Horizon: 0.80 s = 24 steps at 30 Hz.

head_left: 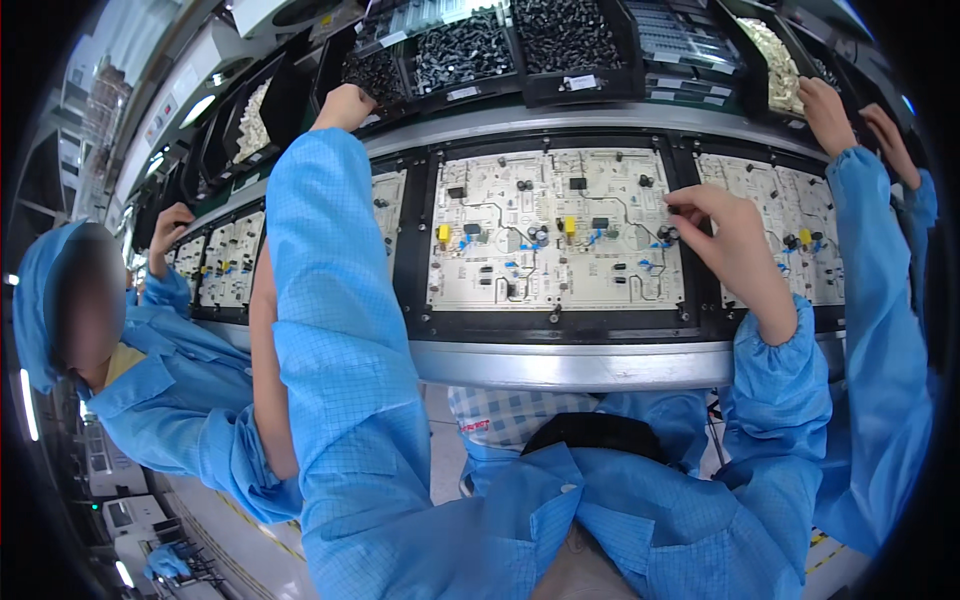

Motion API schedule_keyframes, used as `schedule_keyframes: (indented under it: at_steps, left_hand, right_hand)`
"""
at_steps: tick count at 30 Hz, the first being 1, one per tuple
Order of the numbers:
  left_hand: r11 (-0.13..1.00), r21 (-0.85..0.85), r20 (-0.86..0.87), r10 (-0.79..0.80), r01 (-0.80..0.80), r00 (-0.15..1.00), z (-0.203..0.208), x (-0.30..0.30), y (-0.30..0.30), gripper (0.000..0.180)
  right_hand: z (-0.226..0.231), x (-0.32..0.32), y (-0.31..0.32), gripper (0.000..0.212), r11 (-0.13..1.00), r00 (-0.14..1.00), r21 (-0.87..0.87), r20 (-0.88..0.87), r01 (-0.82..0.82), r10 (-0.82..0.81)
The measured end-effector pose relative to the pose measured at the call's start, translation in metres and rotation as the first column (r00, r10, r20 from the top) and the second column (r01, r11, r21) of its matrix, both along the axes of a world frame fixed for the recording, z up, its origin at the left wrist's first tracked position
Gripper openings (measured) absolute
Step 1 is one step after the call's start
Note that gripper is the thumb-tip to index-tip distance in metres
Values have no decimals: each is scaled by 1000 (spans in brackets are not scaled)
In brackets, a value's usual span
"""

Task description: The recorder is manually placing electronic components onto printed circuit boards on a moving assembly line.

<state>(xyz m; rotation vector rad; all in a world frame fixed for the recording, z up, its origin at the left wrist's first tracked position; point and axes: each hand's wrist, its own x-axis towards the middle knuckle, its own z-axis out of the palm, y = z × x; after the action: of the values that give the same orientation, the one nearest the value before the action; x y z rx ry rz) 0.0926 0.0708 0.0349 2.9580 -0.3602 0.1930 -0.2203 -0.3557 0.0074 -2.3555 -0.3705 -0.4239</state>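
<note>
My left hand (345,107) reaches to the near edge of a black bin of small dark parts (372,72). Its fingers are curled closed, and whatever they hold is hidden. Over the right edge of a pale circuit board (500,282) hovers my right hand (738,245), thumb and forefinger closed on a small dark component (673,210) too small to name. The board, made of two like halves, lies in a black frame (560,327). Yellow blocks (570,227), blue parts and black cylinders stand on it.
More framed boards (780,215) line the metal rail (580,365) on both sides. Bins of black parts (462,50) and white parts (768,62) stand behind. A co-worker (150,370) sits at left; another person's hand (828,115) reaches toward the bins at right.
</note>
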Motion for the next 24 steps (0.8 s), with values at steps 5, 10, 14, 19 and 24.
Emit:
schedule_keyframes:
  at_steps: [5,10,14,19,24]
  left_hand:
    - [992,8,119,-123,122,985,3,-15,-5,20]
    - [980,-25,124,-194,198,973,6,-39,-18,21]
    - [958,-89,154,-256,271,954,1,-45,-11,23]
    - [960,-108,258,-224,258,940,-4,-45,-9,25]
    - [883,-412,361,-70,226,930,-5,-50,-27,24]
  right_hand:
    - [7,-8,9,21,995,992,57,-93,-80,85]
    - [4,-12,13,19,989,987,-14,-69,-145,144]
    - [4,-10,11,20,951,966,-195,47,-241,255]
    - [-1,-15,9,21,919,953,-257,-27,-299,302]
    - [-8,-15,8,20,872,931,-328,-84,-363,355]
